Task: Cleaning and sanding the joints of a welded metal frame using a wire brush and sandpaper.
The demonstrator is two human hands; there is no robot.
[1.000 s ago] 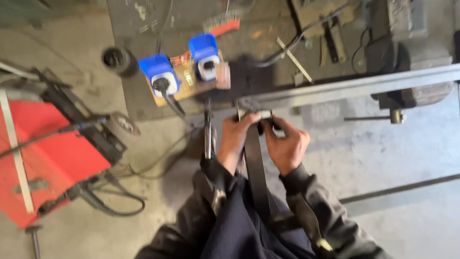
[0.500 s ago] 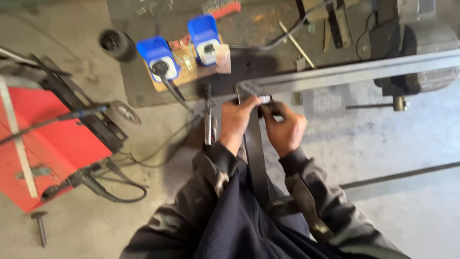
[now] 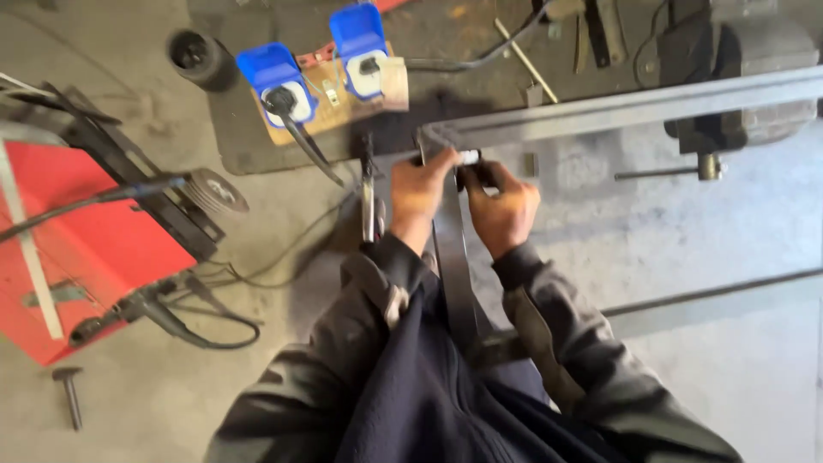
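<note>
a person's left hand [image 3: 420, 190] and right hand [image 3: 504, 206] meet at the corner of a grey welded steel tube frame [image 3: 450, 231], seen from above in a metal workshop. the left hand is closed over the corner from the left; the right hand is curled shut around a small dark tool with a white tip [image 3: 470, 160], pressed against the joint, though what kind of tool it is cannot be told. the frame's corner sits just in front of the person, one bar running right and far into a dark grey bench vise [image 3: 737, 60], the other coming near between the sleeves.

the frame looks heavy, rigid and long, so it will likely swing as one piece and not flex; its cut ends and corner may be sharp. the plain bars either side of the corner seem the soundest places to take hold.

room is tight on the left: a wooden board with two blue sockets [image 3: 330, 81] lies just beyond the corner, and a red welding machine [image 3: 77, 249] with black cables [image 3: 197, 321] stands well to the left. the grey concrete floor [image 3: 729, 223] to the right gives more space, crossed by a thin steel bar [image 3: 711, 291].
</note>
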